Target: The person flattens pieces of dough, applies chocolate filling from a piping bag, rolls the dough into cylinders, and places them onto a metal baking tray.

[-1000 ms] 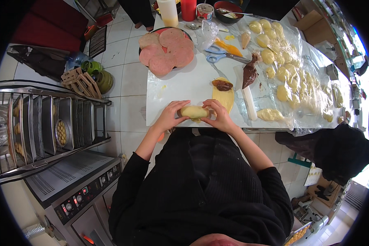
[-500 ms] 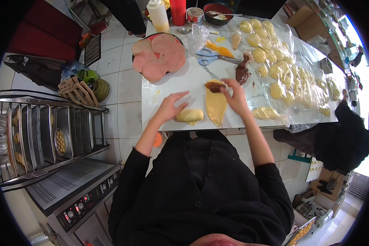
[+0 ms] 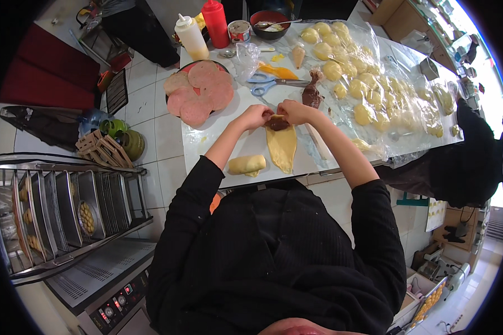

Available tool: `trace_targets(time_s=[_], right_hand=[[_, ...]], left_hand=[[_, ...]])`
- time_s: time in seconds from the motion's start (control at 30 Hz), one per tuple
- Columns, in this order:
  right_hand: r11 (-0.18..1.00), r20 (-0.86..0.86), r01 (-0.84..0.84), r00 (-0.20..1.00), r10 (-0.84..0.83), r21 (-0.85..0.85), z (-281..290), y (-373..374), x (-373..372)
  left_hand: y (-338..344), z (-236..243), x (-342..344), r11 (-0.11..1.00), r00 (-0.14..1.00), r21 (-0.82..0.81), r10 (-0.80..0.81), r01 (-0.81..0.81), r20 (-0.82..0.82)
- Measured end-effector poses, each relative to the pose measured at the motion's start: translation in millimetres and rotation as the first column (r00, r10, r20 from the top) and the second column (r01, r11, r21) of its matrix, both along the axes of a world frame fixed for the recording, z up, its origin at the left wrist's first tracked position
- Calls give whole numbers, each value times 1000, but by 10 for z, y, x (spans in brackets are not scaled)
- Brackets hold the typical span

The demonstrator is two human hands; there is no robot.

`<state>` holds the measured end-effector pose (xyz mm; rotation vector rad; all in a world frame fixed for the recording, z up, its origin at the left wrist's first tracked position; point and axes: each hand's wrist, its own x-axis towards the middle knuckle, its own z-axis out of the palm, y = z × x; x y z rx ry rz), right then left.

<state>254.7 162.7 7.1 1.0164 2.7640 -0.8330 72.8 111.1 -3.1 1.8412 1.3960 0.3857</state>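
Observation:
My left hand (image 3: 259, 115) and my right hand (image 3: 294, 110) pinch the far edge of a flattened strip of yellow dough (image 3: 280, 149), one at each side of its dark brown filling (image 3: 277, 125). A rolled piece of dough (image 3: 245, 164) lies to the lower left on the white table (image 3: 204, 146). A piping bag of brown filling (image 3: 311, 96) lies just beyond my right hand. Blue-handled scissors (image 3: 262, 88) lie farther back.
Sliced pink meat fills a plate (image 3: 198, 93). Squeeze bottles (image 3: 217, 25), a bowl (image 3: 270, 33) and dough balls under plastic (image 3: 363, 100) stand or lie around. A tray rack (image 3: 67, 218) is at left; people in dark clothes (image 3: 472, 173) are at right and back left (image 3: 145, 28).
Both my hands left the rolled dough, moved up to the flat strip's far edge and closed on it. The rolled piece now lies loose on the table. The view has shifted slightly.

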Motion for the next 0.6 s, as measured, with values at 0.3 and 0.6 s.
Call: trace_targets(time_s=[0.3, 0.6], right_hand=[[979, -29, -8, 1000, 2, -206, 230, -97, 25], [968, -292, -130, 937, 190, 214, 232, -611, 290]], left_hand=[[-172, 123, 33, 999, 985, 32, -25, 20, 171], [-653, 180, 122, 845, 992, 531, -112, 61, 65]])
